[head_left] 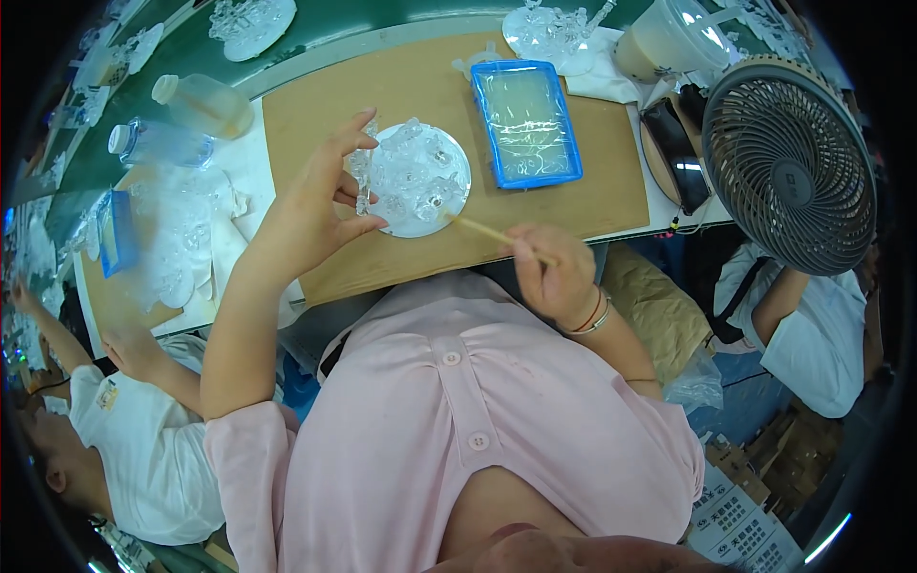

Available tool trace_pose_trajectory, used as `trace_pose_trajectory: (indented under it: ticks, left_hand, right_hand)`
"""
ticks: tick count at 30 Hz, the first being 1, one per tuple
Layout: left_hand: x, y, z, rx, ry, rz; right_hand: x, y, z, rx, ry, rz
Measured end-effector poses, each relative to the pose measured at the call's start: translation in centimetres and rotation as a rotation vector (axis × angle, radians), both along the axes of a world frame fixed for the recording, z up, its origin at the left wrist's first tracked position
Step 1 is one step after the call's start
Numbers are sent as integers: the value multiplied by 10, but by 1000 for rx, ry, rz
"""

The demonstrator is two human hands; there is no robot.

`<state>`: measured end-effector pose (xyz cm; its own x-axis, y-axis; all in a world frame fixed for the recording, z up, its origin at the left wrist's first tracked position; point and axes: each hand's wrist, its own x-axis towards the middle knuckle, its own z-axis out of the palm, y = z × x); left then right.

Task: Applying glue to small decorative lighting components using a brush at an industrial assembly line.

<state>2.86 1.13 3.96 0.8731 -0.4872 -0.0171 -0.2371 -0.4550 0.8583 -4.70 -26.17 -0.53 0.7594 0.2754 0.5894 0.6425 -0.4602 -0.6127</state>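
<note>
Clear, slender plastic piece [362,183] is pinched in my left grip [320,201] at the left edge of a round white plate [413,231] heaped with small transparent parts [417,172], while my right grip [556,267], at the near edge of the brown worktop [334,91], clasps a thin tan stick [482,229] pointing toward the plate.

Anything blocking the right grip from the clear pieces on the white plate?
Nothing visible. The right grip holds a thin stick pointing at the clear pieces; the blue-edged box lies off that line.

Pink top [382,420] — two buttons [451,359]; bracelets [597,325]
</note>
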Motion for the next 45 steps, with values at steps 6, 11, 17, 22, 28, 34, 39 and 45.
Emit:
trace_pose_trajectory:
  ticks: [6, 11, 17, 22, 28, 34, 39, 45]
  left_hand:
    - [4, 4, -6, -1, -110, -70]
    - [11, 4, 9, 86, -179, -125]
    - [137, 24, 3, 275, -1030, 281]
    - [233, 43, -12, 557, -1156, 658]
    - [259, 28, -8, 648, -581, 610]
    - [171, -2, 41, 558, -533, 508]
    - [114, 23, 15, 677, -537, 386]
    - [42, 16, 25, 487, -872, 268]
  right_hand:
    - [4, -8, 9, -89, -25, -91]
    - [-11, -15, 20, -64, 44, -33]
    - [-29, -44, 47, 287, 55, -95]
    - [-26, -53, 62, 446, -73, -206]
    - [-5, -54, 54, 278, 46, -410]
    - [21, -55, 28, 160, 113, -389]
    - [28, -49, 33, 89, 100, -330]
    - [25, -51, 32, 51, 74, -313]
